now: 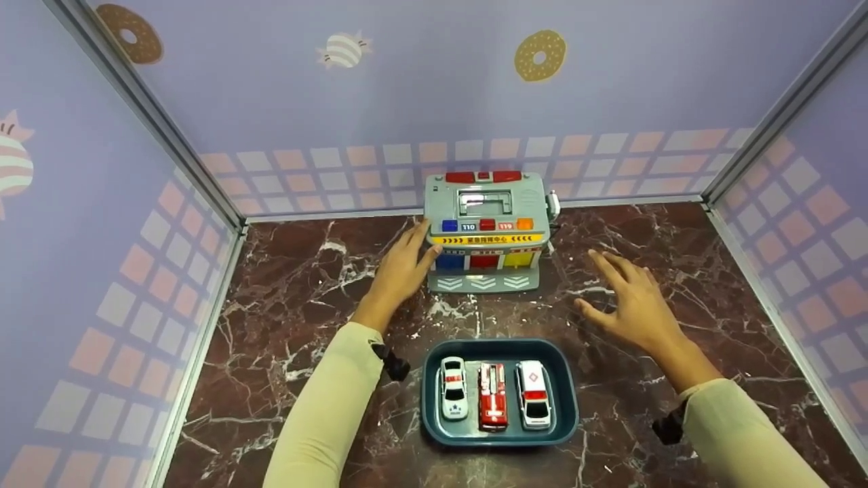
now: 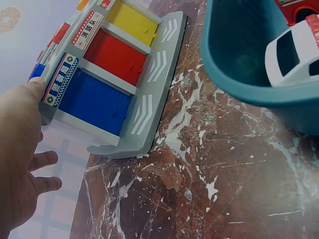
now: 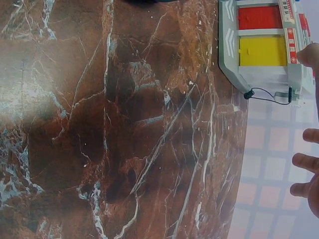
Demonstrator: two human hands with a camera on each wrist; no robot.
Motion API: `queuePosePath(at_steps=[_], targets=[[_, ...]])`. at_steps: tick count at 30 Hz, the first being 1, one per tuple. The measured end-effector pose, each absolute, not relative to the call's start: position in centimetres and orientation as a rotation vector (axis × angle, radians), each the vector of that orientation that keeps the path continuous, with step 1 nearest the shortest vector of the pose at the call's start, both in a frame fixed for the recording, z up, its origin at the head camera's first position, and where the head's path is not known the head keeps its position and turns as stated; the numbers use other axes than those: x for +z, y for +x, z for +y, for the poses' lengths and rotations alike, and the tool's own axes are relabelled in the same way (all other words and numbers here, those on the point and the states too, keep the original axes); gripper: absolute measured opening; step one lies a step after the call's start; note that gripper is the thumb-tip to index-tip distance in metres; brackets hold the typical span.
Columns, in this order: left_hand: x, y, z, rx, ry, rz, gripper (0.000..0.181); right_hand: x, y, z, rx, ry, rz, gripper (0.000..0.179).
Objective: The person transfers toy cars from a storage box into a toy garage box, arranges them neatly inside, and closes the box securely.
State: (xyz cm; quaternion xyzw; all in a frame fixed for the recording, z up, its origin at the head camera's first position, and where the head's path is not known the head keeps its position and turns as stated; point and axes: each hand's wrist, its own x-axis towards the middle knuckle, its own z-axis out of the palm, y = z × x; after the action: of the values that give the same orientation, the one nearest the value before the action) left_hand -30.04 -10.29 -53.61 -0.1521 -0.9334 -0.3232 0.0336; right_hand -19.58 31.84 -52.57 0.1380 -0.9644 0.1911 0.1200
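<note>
A grey toy garage [image 1: 441, 198] with a red-topped roof stands against the back wall. Its front has a blue door [image 2: 94, 102], a red door [image 2: 116, 56] and a yellow door [image 3: 261, 51], all closed. My left hand [image 1: 401, 266] is at the garage's left side, thumb by the front corner and fingers extended along the side. To the right of the garage, my right hand [image 1: 636, 303] hovers with fingers spread and holds nothing. In the head view, a gap separates it from the garage.
Nearer the front, a dark teal tray [image 1: 568, 413] holds a white police car [image 1: 454, 390], a red fire truck [image 1: 493, 400] and a white ambulance [image 1: 534, 394], side by side. A white handset [image 1: 553, 205] hangs on the garage's right side. Patterned walls enclose the marbled tabletop [image 1: 285, 325].
</note>
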Motion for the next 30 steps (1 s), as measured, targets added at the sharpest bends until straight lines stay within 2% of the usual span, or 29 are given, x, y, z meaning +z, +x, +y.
queuePosePath(at_steps=[10,21,30], targets=[[-53.4,-30.6,-10.4,-0.967,-0.487,-2.853,0.066,-52.8,-19.4,31.7,0.556,0.421,-2.813,0.090],[-53.2,-30.7,-10.4,-1.010,-0.437,-2.857,0.068,-52.5,-19.6,31.0,0.568,0.442,-2.862,0.088],[-52.8,-30.9,-10.1,-1.062,-0.398,-2.886,0.068,-52.0,-21.3,30.9,0.630,0.494,-2.897,0.087]])
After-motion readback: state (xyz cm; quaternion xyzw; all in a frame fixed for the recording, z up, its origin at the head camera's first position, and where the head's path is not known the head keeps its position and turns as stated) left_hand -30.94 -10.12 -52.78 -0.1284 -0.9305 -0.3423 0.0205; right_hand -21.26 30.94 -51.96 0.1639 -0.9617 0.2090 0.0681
